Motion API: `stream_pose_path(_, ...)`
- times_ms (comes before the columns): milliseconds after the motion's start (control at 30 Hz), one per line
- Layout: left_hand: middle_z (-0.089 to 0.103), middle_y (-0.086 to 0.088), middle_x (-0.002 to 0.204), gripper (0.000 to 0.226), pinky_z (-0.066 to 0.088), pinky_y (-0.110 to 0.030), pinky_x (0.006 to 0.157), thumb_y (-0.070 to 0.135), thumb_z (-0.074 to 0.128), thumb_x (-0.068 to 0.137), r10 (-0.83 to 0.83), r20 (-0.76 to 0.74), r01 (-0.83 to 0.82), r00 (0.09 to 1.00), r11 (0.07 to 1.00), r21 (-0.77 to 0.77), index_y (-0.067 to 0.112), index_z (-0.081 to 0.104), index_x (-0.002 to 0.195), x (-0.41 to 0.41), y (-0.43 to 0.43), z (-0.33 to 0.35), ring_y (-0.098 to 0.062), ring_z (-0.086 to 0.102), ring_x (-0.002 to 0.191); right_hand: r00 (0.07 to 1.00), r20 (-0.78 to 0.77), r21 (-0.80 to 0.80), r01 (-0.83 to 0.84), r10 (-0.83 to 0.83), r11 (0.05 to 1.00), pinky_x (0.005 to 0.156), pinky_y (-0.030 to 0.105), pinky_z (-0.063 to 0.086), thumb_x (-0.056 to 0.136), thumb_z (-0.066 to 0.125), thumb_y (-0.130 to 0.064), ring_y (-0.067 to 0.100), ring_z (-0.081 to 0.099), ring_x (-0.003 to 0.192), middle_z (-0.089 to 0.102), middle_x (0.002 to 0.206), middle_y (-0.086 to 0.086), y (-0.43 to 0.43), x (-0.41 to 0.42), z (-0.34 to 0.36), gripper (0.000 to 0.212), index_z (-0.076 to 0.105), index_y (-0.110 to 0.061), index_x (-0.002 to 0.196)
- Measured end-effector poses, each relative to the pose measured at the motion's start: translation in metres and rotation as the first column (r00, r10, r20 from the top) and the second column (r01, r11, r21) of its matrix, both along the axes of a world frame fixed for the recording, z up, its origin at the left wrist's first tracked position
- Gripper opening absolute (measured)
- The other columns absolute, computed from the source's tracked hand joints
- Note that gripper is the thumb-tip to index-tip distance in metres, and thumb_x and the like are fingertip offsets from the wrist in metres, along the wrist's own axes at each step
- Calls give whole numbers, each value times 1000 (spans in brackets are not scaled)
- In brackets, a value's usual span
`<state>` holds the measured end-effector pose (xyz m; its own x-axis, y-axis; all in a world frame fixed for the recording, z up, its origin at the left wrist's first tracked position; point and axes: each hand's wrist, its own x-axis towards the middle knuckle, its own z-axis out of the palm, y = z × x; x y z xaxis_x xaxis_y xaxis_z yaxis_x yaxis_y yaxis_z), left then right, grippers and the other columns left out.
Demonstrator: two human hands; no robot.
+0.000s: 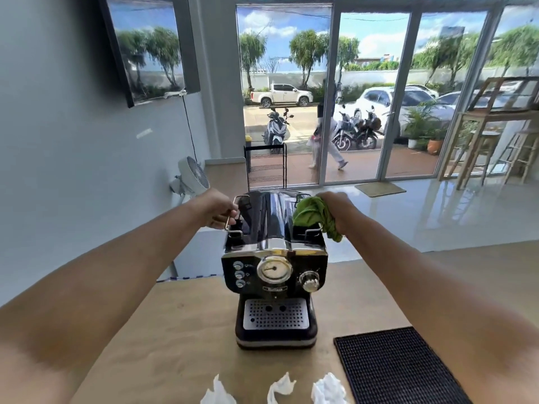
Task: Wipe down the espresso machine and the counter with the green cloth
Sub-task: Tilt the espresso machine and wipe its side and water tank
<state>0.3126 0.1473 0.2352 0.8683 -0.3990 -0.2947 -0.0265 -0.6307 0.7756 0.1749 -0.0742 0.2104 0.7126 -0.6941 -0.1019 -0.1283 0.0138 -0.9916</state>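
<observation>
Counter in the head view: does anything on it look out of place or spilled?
Three crumpled white tissues lie loose at the near edge of the counter, in front of the espresso machine. No spill shows.

Middle of the counter [180,325]: espresso machine [274,275]. On its top left, left hand [217,209] round a rail [227,225] — on its top right, right hand [335,209] with the cloth [313,212]. To its right a mat [388,365]; in front, three paper wads [281,387].
</observation>
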Motion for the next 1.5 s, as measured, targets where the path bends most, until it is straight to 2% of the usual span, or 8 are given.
stream_pose_path(100,55,5,47,30,40,-17,42,16,47,99,17,-41,-19,999,999,-35,15,51,69,-7,4,-4,-4,56,36,999,8,30,-38,38,999,49,24,41,87,58,-9,23,49,51,48,63,13,-4,5,-5,15,57,-5,72)
stream_pose_path(233,55,4,61,25,40,-16,41,16,48,98,58,-28,-59,998,997,-49,16,53,74,-14,5,-10,-7,56,47,996,-27,32,-86,86,996,43,24,40,86,59,-10,22,46,48,45,60,10,-11,8,-13,13,56,-4,74)
stream_pose_path(733,60,2,68,11,37,-21,52,18,58,92,252,5,-250,968,960,-128,16,61,82,-36,1,-14,-11,55,55,979,-9,32,-202,202,979,38,23,43,89,61,-16,20,48,40,49,57,10,-21,7,-22,19,59,-3,75)
stream_pose_path(967,54,3,62,15,31,-16,43,14,64,86,357,-8,-354,934,922,-159,15,64,71,-61,1,-17,-8,44,48,971,-5,35,-240,240,970,34,23,43,89,64,-18,18,49,37,50,56,10,-19,0,-24,22,59,-5,72)
stream_pose_path(1133,52,5,60,14,30,-18,48,21,59,90,357,-27,-357,934,924,-134,15,71,86,-76,9,-16,-8,47,51,964,-70,13,-257,257,966,35,21,43,87,69,-18,17,50,36,53,58,11,-16,-15,-18,17,62,-3,81)
stream_pose_path(1333,54,2,62,17,35,-17,44,16,59,92,337,-24,-337,941,931,-142,14,65,76,-93,20,-17,-7,47,49,966,-108,-16,-237,234,971,38,24,44,84,70,-13,22,52,44,55,63,14,-2,-42,-10,15,63,0,85)
stream_pose_path(1433,59,0,65,16,38,-17,44,17,59,92,333,-10,-330,943,930,-161,10,65,78,-101,29,-20,-8,49,49,979,-87,3,-186,185,983,35,24,43,87,69,-19,22,52,43,56,63,14,11,-57,-9,24,62,-2,74)
stream_pose_path(1500,62,-3,66,12,37,-17,42,16,63,90,353,40,-340,935,922,-187,7,67,83,-106,35,-23,-11,51,48,984,-44,67,-168,171,984,36,25,45,94,62,-35,23,57,44,59,66,15,20,-68,-8,34,63,-2,84)
